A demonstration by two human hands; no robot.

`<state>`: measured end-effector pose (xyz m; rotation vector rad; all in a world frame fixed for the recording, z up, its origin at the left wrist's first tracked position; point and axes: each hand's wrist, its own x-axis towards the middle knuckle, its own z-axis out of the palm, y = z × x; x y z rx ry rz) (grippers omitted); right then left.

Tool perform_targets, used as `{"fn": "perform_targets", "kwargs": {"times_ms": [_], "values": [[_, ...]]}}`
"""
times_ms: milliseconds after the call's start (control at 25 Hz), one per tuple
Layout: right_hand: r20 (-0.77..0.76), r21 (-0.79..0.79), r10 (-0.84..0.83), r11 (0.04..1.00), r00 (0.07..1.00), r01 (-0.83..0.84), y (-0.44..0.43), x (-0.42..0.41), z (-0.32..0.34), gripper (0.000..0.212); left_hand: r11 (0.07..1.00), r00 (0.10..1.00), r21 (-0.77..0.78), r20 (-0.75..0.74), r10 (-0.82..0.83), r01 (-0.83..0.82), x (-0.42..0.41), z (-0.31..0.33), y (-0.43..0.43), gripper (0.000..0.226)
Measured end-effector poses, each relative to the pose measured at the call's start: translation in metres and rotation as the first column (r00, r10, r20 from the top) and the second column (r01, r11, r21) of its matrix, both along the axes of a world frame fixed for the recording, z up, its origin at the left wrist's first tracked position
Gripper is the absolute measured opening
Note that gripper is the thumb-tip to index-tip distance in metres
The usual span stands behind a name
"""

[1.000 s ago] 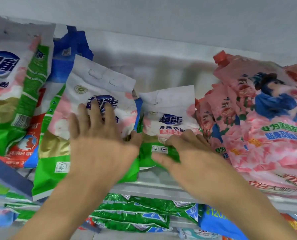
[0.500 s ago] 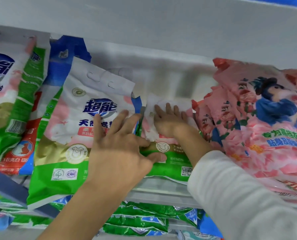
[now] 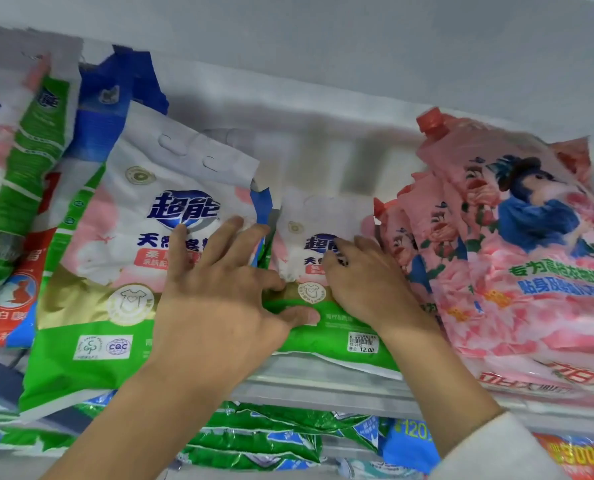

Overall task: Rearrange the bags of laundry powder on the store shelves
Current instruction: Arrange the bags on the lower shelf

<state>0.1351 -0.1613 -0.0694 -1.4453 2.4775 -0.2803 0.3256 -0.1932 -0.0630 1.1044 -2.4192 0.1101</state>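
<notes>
a: my left grip (image 3: 216, 299) is spread flat on the big bag (image 3: 122, 265), thumb touching the small bag (image 3: 311, 292). right grip (image 3: 368, 285) lies flat on that small bag, pinching nothing.
b: which way does it run?
a: long axis up from the shelf (image 3: 323, 389), under my right grip, just right of the left. i read "超能" on both bags, "cqc", sticker "12.00".

Right: pink floral pouches (image 3: 531, 271), overlapping and tilted leftward, the foremost topped by a red screw cap (image 3: 432, 121). Behind: white back panel (image 3: 323, 133). Lower right: orange printed surface (image 3: 579, 457) marked 300, partly cut off.
</notes>
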Motion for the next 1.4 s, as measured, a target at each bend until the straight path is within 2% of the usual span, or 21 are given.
{"fn": "perform_targets", "kwargs": {"times_ms": [80, 120, 280, 320, 440, 480, 600, 720, 800, 920, 1000, 1080, 1160, 1200, 1280, 1360, 1400], "values": [[0.003, 0.056, 0.017, 0.998, 1.000, -0.017, -0.003, -0.001, -0.005, 0.070, 1.000, 1.000, -0.015, 0.003, -0.002, 0.002, 0.000, 0.000, 0.000, 0.054], [0.016, 0.049, 0.010, 0.999, 1.000, -0.010, -0.006, 0.000, -0.001, 0.068, 1.000, 1.000, -0.012, 0.007, 0.003, -0.003, -0.001, 0.001, -0.001, 0.054], [0.080, -0.093, 0.000, 0.996, 0.997, 0.007, 0.027, 0.018, 0.011, 0.056, 0.999, 1.000, 0.022, 0.008, 0.029, -0.029, -0.002, 0.002, 0.001, 0.062], [0.062, -0.137, 0.010, 0.991, 0.998, -0.001, 0.045, 0.028, 0.010, 0.052, 0.999, 0.999, 0.020, 0.009, 0.032, -0.032, -0.002, 0.001, 0.001, 0.062], [-0.164, -0.261, 0.077, 0.958, 0.983, -0.119, 0.082, 0.052, 0.001, 0.049, 0.999, 0.999, 0.018, 0.023, 0.034, -0.035, -0.002, -0.002, 0.000, 0.060], [-0.172, -0.235, 0.103, 0.962, 0.980, -0.142, 0.087, 0.052, 0.001, 0.052, 0.999, 0.999, 0.018, 0.024, 0.035, -0.035, -0.001, -0.002, 0.001, 0.060], [-0.060, -0.092, 0.176, 0.979, 0.983, -0.181, 0.099, 0.049, 0.000, 0.064, 1.000, 1.000, -0.001, 0.014, 0.018, -0.018, 0.001, -0.005, 0.003, 0.055], [-0.085, -0.106, 0.201, 0.972, 0.976, -0.209, 0.105, 0.048, 0.003, 0.062, 1.000, 1.000, 0.001, 0.020, -0.011, 0.011, 0.004, -0.006, 0.003, 0.047], [-0.058, -0.084, 0.186, 0.978, 0.981, -0.191, 0.105, 0.048, 0.005, 0.073, 0.999, 1.000, 0.029, 0.003, -0.030, 0.030, 0.007, -0.003, 0.001, 0.039], [-0.049, -0.182, 0.171, 0.967, 0.984, -0.177, 0.109, 0.050, 0.012, 0.084, 0.996, 0.993, 0.082, -0.112, -0.022, 0.031, 0.017, 0.008, 0.000, 0.056], [0.057, -0.245, 0.124, 0.964, 0.991, -0.106, 0.110, 0.062, 0.025, 0.066, 0.984, 0.981, 0.129, -0.135, 0.138, -0.121, 0.039, 0.019, -0.002, 0.071], [0.338, -0.295, 0.084, 0.955, 0.937, 0.021, 0.099, 0.082, 0.037, 0.036, 0.937, 0.948, 0.199, -0.081, 0.309, -0.288, 0.066, 0.030, -0.006, 0.092], [0.657, -0.262, 0.090, 0.958, 0.749, 0.115, 0.081, 0.109, 0.051, 0.021, 0.850, 0.901, 0.363, -0.059, 0.431, -0.382, 0.091, 0.038, -0.009, 0.102], [0.724, -0.240, 0.096, 0.964, 0.683, 0.118, 0.070, 0.118, 0.053, 0.026, 0.783, 0.870, 0.477, -0.073, 0.488, -0.400, 0.098, 0.042, -0.009, 0.102], [0.734, -0.197, 0.048, 0.970, 0.677, 0.144, 0.050, 0.128, 0.055, 0.043, 0.660, 0.812, 0.642, -0.097, 0.575, -0.390, 0.105, 0.052, -0.008, 0.084], [0.748, -0.135, -0.027, 0.972, 0.663, 0.191, 0.035, 0.128, 0.062, 0.046, 0.648, 0.800, 0.708, -0.202, 0.565, -0.279, 0.105, 0.061, -0.006, 0.049], [0.784, -0.105, -0.061, 0.968, 0.618, 0.228, 0.031, 0.126, 0.065, 0.044, 0.654, 0.801, 0.715, -0.230, 0.553, -0.246, 0.106, 0.062, -0.006, 0.041]]}}
